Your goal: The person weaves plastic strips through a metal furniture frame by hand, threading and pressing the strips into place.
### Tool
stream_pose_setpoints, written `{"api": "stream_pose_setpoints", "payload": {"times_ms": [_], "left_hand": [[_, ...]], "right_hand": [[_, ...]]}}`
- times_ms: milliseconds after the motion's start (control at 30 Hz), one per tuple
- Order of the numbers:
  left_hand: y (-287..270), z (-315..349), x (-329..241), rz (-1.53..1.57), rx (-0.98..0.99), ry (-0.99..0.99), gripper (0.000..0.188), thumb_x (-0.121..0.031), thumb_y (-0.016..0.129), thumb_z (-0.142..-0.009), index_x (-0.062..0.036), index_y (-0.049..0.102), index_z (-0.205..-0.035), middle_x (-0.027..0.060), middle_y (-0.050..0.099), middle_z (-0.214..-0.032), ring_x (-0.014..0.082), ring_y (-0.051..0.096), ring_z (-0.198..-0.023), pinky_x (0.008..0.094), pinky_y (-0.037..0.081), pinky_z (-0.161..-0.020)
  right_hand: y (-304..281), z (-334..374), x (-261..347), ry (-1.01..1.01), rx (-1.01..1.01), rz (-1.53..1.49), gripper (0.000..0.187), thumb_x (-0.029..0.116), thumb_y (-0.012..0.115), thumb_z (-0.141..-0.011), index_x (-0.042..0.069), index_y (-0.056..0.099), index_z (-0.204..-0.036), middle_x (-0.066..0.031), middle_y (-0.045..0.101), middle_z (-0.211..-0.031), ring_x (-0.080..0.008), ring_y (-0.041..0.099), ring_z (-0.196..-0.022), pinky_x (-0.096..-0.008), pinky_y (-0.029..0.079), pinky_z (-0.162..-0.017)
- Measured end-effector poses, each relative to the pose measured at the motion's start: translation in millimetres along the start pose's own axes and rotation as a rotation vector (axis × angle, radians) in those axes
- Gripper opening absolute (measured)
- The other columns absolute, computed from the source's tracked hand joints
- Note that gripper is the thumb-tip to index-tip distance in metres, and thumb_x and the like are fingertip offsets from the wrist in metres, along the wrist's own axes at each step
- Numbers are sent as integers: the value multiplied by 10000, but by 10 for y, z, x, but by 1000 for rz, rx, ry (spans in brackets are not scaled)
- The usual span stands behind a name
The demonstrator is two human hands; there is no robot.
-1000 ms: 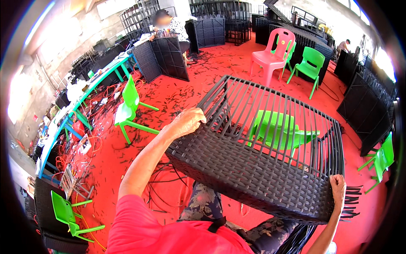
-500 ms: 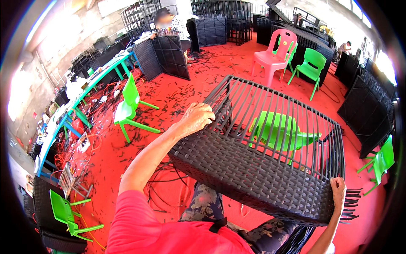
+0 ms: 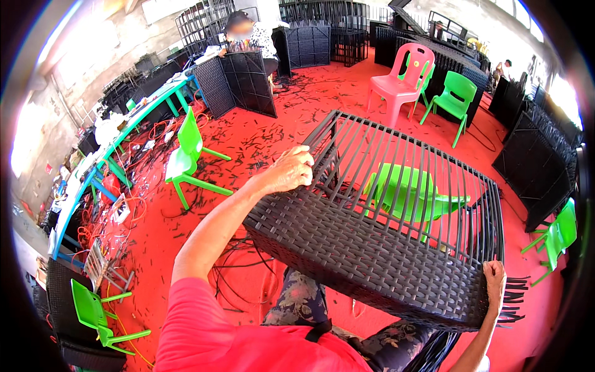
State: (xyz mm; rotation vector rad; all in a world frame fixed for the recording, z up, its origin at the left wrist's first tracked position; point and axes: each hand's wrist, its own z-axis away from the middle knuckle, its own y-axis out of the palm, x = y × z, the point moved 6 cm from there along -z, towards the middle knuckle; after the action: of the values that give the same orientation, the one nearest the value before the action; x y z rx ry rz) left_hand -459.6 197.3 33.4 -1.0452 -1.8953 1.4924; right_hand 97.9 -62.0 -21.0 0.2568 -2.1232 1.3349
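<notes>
A partly woven black wicker frame (image 3: 384, 254) lies slantwise across my lap. Flat dark strips are woven tightly on its near side, while bare parallel strands (image 3: 387, 149) run to its far edge. At the left edge, where weave and bare strands meet, my left hand (image 3: 290, 170) is closed with bent fingers. My right hand (image 3: 494, 284) makes a closed grip at the right edge, beside the last woven rows. Whether a loose strip is pinched in either hand is hidden by the fingers.
Under the bare strands stands a green chair (image 3: 403, 192). Another green chair (image 3: 186, 155) is at left, a pink chair (image 3: 400, 84) farther off. Black offcuts litter the red floor (image 3: 248, 146). A long blue table (image 3: 139, 121) lines the left; a person (image 3: 257, 40) works among black panels.
My left hand has shifted very slightly at the frame's left edge, its fingers turned a little. My right hand stays in place. The whole view has moved a touch.
</notes>
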Motion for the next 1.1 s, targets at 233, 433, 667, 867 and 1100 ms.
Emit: {"api": "stream_pose_setpoints", "payload": {"times_ms": [233,433,667,867,1100], "left_hand": [[157,-110,102,157,255,-125,332,-332,600,-845,-39,627,-693,95,553,-957,245,466,-1057,369,350,-935],[-95,88,461,448,-160,-417,223,-224,638,-821,-4,621,-791,77,577,-806,197,562,-826,322,437,-759],[-19,457,723,616,-1,-468,177,-46,590,-807,-18,649,-972,59,598,-993,152,569,-904,282,453,-777],[-65,383,678,613,-66,-451,247,-54,618,-771,-47,643,-1017,61,566,-1080,161,546,-928,283,445,-746],[-27,221,634,328,-44,-201,193,-164,653,-729,-91,658,-908,99,547,-1080,287,508,-1060,380,396,-911]], "right_hand": [[3,-9,50,-4,9,11,238,158,618,-844,-3,499,-716,-58,419,-678,-139,412,-631,-293,362,-596],[-1,-6,36,17,19,8,227,145,616,-845,-2,503,-713,-56,421,-681,-135,414,-632,-291,362,-596],[29,-22,-44,5,30,-5,255,186,595,-868,15,463,-732,-27,384,-702,-112,365,-633,-274,336,-578],[26,-5,-46,2,51,9,273,199,589,-874,14,450,-729,-27,378,-710,-111,361,-645,-269,336,-591],[14,0,-41,-14,1,32,233,168,612,-850,0,514,-724,-52,430,-684,-139,416,-629,-292,357,-591]]}}
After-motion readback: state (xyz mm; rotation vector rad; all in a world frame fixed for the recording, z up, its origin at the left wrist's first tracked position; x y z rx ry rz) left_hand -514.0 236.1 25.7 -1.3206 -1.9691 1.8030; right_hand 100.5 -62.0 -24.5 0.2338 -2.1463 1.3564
